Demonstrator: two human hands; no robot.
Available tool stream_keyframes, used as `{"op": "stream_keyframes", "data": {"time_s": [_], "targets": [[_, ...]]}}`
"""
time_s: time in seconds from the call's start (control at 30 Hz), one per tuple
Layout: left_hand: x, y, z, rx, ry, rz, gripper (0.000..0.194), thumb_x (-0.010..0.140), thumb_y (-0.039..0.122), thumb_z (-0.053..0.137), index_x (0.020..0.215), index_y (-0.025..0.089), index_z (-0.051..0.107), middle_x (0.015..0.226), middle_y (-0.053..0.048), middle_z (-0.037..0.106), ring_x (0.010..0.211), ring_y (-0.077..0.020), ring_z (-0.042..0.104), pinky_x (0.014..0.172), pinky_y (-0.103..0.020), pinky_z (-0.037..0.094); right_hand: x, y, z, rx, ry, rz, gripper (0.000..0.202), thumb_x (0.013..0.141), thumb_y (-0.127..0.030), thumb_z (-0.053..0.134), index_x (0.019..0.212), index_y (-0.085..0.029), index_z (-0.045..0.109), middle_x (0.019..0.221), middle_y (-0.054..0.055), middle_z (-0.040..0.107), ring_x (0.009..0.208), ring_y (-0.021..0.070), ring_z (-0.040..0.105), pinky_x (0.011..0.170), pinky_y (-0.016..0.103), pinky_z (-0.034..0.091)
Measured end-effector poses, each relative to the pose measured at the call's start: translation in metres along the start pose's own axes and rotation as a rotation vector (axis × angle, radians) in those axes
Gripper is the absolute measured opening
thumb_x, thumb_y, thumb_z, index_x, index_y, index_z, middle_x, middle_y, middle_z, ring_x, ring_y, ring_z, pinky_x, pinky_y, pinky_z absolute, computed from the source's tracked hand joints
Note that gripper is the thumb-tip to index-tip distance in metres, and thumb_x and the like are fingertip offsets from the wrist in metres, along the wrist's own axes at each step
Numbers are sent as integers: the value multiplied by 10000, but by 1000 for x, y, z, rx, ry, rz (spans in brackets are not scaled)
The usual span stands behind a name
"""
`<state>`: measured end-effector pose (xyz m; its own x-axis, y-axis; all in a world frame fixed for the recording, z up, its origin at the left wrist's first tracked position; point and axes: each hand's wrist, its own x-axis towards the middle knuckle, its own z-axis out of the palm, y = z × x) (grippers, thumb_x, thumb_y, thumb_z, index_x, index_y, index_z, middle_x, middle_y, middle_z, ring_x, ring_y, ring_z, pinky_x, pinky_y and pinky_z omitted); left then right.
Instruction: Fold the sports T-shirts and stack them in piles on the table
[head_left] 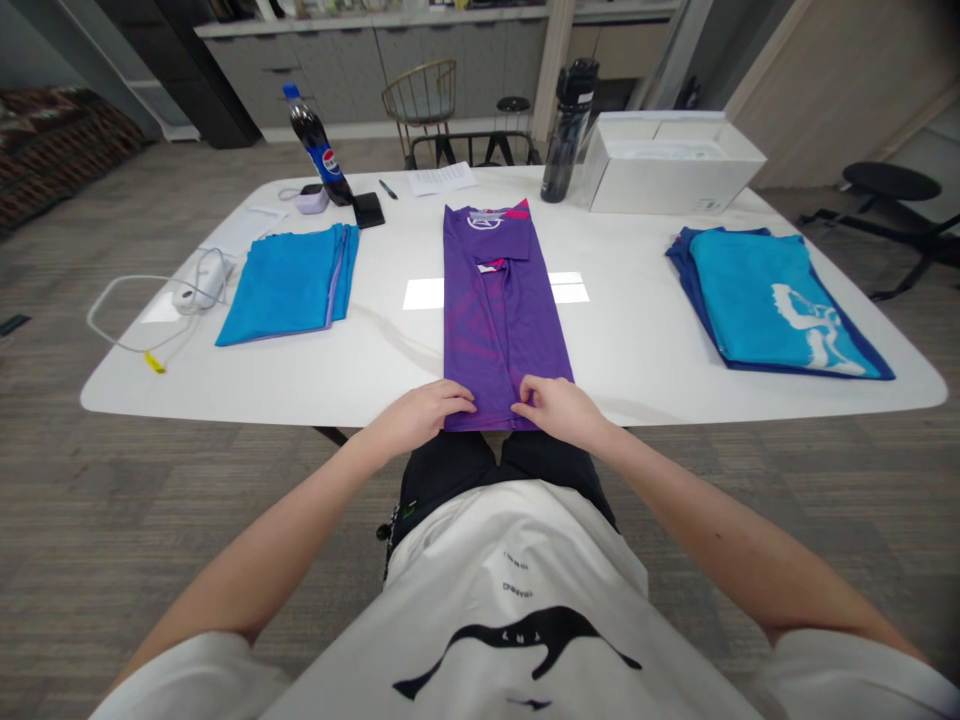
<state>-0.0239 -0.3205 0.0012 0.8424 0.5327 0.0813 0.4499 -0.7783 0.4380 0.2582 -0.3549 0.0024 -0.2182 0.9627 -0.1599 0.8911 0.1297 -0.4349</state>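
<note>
A purple T-shirt lies in a long, narrow fold down the middle of the table, its collar with a white print at the far end and its hem at the near edge. My left hand is closed at the left near corner, fingertips pinching the cloth. On the other side, my right hand pinches the fabric near the hem between thumb and fingers. A sleeve is folded over the body of the shirt, and creases run down its centre.
Folded blue cloth lies left, beside a white power strip with a looping cable. A cola bottle, black wallet-like item, dark flask and white box stand farther back. Folded blue shirts lie right.
</note>
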Motion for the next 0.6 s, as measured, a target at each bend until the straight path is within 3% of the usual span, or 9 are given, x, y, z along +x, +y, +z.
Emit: {"op": "stream_keyframes", "data": {"time_s": [0.1,0.27,0.43,0.6], "targets": [[3,-12,1,-32,-47,12,616,759,-68,432,1208,232,729,1325,-60,671,1255,-190,599,1109,-359,482,1,15,-5,110,-44,-180,79,919,-291,668,964,-248,716,746,-8,679,679,162,606,655,263,396],[3,-23,-4,-198,-82,24,552,845,-51,415,1162,241,760,1321,-58,691,1285,-174,591,1141,-366,452,-3,55,-28,258,-95,-404,265,865,-107,537,914,-236,763,983,53,709,950,205,636,912,327,465],[4,-28,-9,-336,-91,3,342,987,125,488,1134,250,770,1328,-98,686,1266,-198,603,1113,-405,470,-11,101,-53,231,-180,-338,265,923,-259,547,886,-263,810,1033,97,691,1013,255,612,940,399,472],[10,-33,-10,-352,-124,11,256,1011,253,541,1114,263,775,1296,-89,704,1245,-210,610,1100,-386,471,-8,116,-52,209,-227,-345,259,955,-416,594,936,-287,819,1013,97,668,954,242,613,894,381,470]]}}
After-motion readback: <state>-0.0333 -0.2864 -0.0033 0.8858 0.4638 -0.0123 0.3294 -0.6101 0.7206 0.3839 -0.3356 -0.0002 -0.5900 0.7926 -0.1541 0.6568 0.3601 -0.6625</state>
